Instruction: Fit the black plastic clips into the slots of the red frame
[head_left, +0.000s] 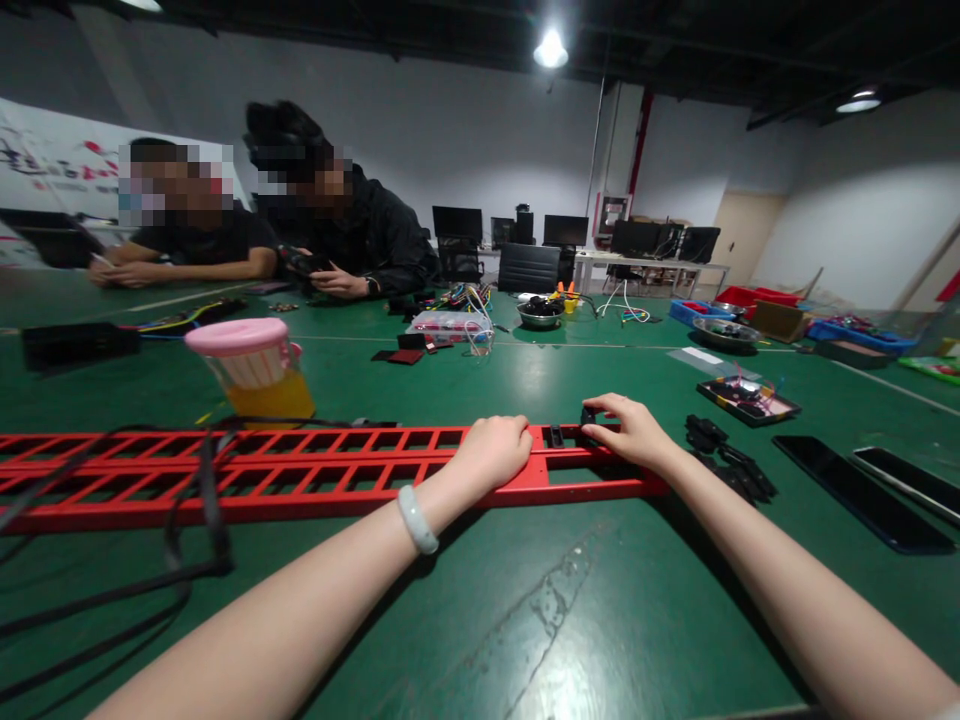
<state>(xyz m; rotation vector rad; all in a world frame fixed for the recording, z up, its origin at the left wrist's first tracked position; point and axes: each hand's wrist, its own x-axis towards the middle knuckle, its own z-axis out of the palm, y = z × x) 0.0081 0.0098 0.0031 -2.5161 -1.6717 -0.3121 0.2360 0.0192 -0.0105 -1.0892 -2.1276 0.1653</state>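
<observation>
A long red ladder-like frame [375, 513] lies across the green table in front of me, its slots running to the left. My left hand [499, 450] presses on the frame near its right part, fingers together and curled over the far rail. At the right end, my right hand [630, 430] pinches a small black part [589, 414] between thumb and fingers, right at the far rail. A similar black piece [556, 435] sits in the frame between my hands. Several loose black parts [731, 462] lie on the table to the right of my right hand.
Two dark phones [862, 490] lie at the right, below a small tray [748, 400]. A pink-lidded cup [247, 370] stands behind the frame, with black straps [202, 510] across its left part. Two people [360, 230] sit across the table [480, 610].
</observation>
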